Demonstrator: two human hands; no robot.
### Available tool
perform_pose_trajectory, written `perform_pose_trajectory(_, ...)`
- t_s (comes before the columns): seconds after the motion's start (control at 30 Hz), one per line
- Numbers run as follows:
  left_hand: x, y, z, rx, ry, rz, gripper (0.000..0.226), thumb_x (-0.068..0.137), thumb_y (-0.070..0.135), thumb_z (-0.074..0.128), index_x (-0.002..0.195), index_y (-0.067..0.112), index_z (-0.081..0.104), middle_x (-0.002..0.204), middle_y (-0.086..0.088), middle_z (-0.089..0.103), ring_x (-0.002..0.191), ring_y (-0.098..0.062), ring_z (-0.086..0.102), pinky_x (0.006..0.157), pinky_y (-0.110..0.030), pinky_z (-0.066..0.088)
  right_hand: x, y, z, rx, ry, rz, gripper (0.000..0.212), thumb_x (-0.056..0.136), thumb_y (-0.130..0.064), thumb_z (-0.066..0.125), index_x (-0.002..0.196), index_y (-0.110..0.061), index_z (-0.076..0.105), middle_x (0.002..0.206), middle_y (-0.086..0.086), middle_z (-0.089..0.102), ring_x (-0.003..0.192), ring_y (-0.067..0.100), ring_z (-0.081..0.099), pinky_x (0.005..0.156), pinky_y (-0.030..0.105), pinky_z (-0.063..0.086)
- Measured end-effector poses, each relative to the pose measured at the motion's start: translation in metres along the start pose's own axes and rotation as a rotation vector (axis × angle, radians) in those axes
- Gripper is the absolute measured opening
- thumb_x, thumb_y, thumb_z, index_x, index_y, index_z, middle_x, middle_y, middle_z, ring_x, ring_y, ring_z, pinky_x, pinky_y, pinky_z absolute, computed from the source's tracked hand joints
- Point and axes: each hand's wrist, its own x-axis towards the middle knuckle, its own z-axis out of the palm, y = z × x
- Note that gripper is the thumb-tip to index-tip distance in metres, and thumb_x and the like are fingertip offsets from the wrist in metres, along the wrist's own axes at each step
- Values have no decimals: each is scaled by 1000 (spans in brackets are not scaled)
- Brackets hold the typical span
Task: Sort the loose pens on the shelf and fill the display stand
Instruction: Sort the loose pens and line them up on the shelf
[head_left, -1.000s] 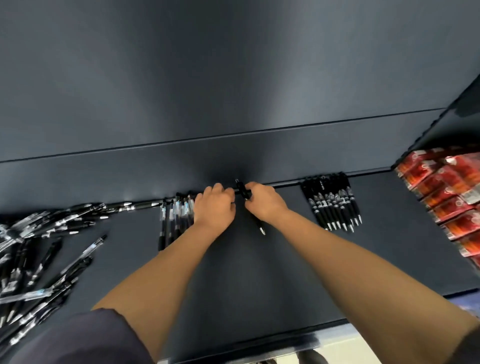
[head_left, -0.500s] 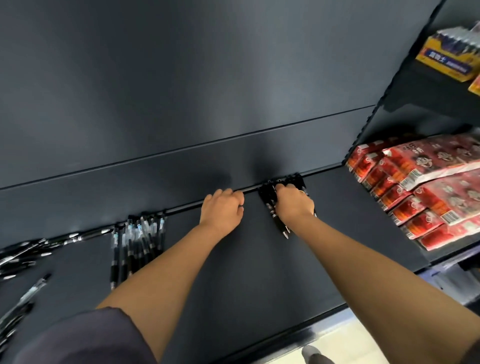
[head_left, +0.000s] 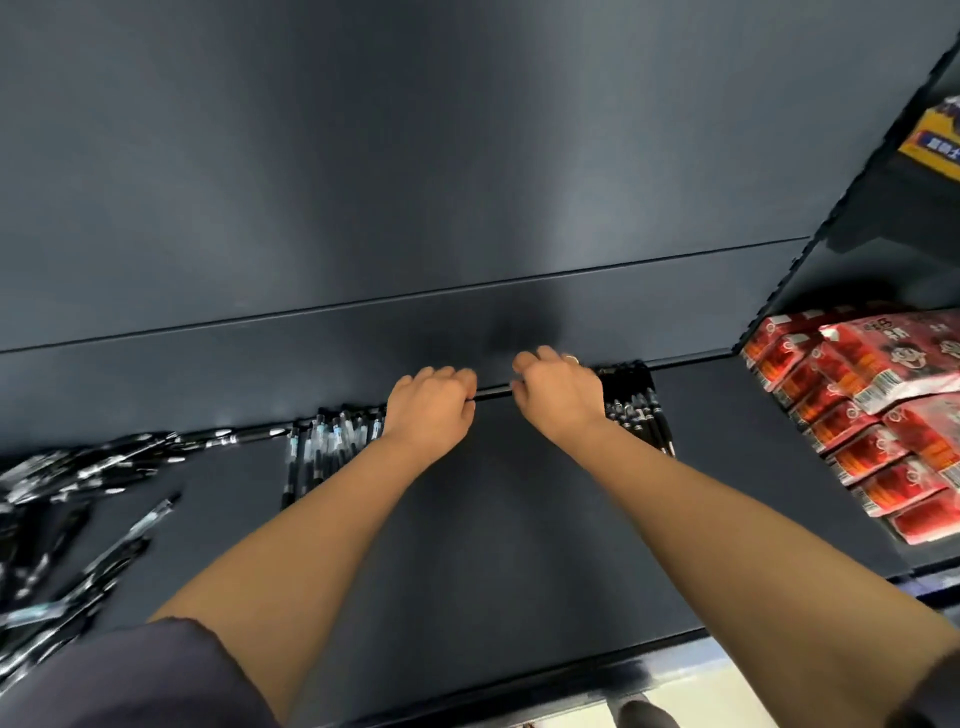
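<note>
Left grip (head_left: 431, 408) and right grip (head_left: 558, 397) sit knuckles-up at the back of the shelf (head_left: 493, 530), fingers curled under; I cannot tell whether either holds anything. Clear pens (head_left: 330, 441) lie in a row just left of the left grip, black pens (head_left: 636, 410) just right of the right grip, and loose pens (head_left: 67, 499) well apart at far left.

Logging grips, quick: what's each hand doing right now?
Left hand: fingers curled, contents hidden; cannot tell.
Right hand: curled by the black pens; cannot tell.
</note>
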Motion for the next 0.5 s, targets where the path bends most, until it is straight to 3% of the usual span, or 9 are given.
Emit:
perform_pose_trajectory(0.27,-67,-89,-44,61,93,-97,16,93,25,43,98,18,55,98,-1,62,95,-23,55,75,-33,38,3,-128,-8,77,145,-276,27,97,-35,41,102,-18,61,99,1,62,97,26,58,64,32,42)
perform_pose_trajectory(0.5,-126,-170,-79,75,163,-90,20,95,26,38,95,14,54,93,-5,62,90,-27,57,70,-34,38,-9,-242,-5,91,146,-323,27,97,-35,40,103,-18,61,99,1,62,96,24,59,65,31,42)
